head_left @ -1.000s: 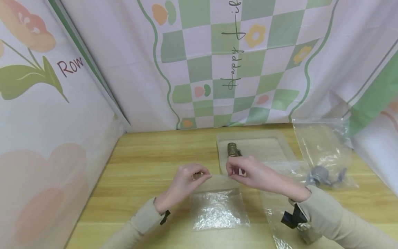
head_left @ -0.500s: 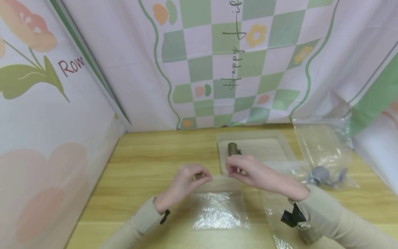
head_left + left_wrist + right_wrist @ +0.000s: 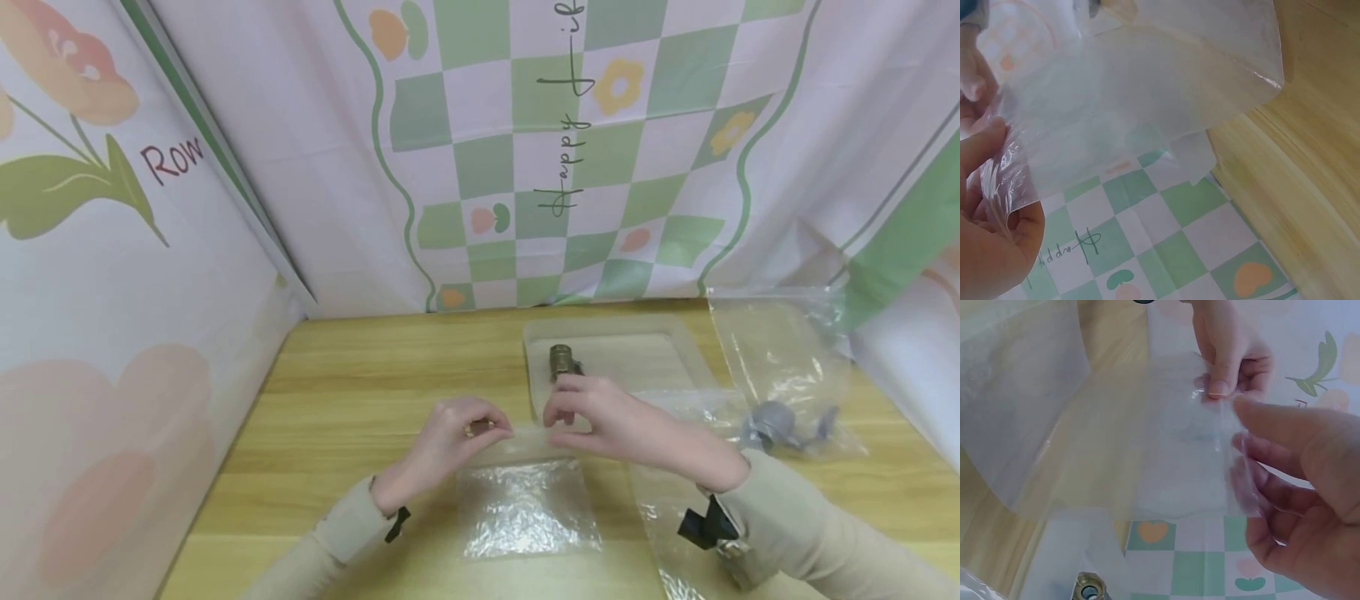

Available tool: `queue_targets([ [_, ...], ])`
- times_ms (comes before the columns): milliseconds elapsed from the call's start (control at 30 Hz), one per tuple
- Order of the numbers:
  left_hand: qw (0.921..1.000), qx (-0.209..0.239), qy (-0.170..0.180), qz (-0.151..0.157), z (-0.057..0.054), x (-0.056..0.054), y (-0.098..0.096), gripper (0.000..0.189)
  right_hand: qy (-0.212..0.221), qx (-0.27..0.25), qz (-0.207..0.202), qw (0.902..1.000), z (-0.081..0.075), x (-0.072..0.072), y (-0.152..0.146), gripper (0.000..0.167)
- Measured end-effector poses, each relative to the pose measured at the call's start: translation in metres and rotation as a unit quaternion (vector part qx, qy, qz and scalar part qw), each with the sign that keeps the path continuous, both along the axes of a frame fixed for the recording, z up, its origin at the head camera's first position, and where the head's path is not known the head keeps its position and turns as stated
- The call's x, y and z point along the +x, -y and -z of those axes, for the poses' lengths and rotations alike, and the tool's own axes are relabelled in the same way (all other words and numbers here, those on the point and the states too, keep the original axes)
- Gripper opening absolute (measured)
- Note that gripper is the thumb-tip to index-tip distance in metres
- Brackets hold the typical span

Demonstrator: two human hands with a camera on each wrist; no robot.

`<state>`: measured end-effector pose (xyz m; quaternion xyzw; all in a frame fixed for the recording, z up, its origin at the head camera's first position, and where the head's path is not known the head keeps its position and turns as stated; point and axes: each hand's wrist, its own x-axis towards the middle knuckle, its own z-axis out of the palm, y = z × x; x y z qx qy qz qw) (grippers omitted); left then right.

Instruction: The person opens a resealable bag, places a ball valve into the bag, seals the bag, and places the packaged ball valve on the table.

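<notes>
A clear plastic bag (image 3: 528,508) hangs flat over the table with its upper edge between my hands. My left hand (image 3: 450,446) pinches that edge between thumb and curled fingers. At the edge's other side is my right hand (image 3: 611,421), its fingers bent round the plastic. Its thumb and fingers stand a little apart in the head view. In the right wrist view the right thumb touches the bag (image 3: 1179,444) close to the left hand (image 3: 1232,353), and some fingers show through the film. The left wrist view shows the bag (image 3: 1110,100) from behind.
Behind my right hand, a shallow translucent tray (image 3: 630,325) holds a brass-coloured fitting (image 3: 561,360). Another clear bag (image 3: 780,342) with grey plastic parts (image 3: 772,421) lies at right. A further clear bag (image 3: 652,500) and a metal piece (image 3: 738,560) lie under my right forearm.
My right thumb and fingers have parted slightly at the bag's edge, and the thumb has moved down a little. The left hand has barely moved.
</notes>
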<state>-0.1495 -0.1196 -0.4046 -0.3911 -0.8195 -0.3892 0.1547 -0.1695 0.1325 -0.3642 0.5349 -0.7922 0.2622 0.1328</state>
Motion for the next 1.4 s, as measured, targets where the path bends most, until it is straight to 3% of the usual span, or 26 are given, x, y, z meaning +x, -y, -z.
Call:
queue_targets([
  [267,0.9998,0.008,0.018,-0.001,-0.0008,-0.0002,-0.0011,0.006,-0.117,-0.013,0.048,0.9919,0.0043,0.0033,0.0038,0.032],
  [433,0.9998,-0.009,0.011,-0.009,-0.0021,-0.0023,-0.0008,0.01,-0.152,-0.014,0.079,0.9851,0.0034,0.004,0.0048,0.028],
  [733,0.9989,-0.02,0.04,-0.01,-0.0053,-0.0017,0.0002,0.017,-0.151,0.02,0.126,0.9804,0.0028,0.0089,0.0031,0.02],
  [1067,0.9995,0.005,0.02,-0.025,-0.0046,-0.0028,-0.0009,0.016,-0.167,0.012,0.137,0.9763,0.0073,0.0053,0.0035,0.024],
  [1400,0.9996,0.007,0.013,-0.023,-0.0015,-0.0051,-0.0015,0.016,-0.081,0.036,0.151,0.9846,0.0063,0.01,0.0023,0.018],
])
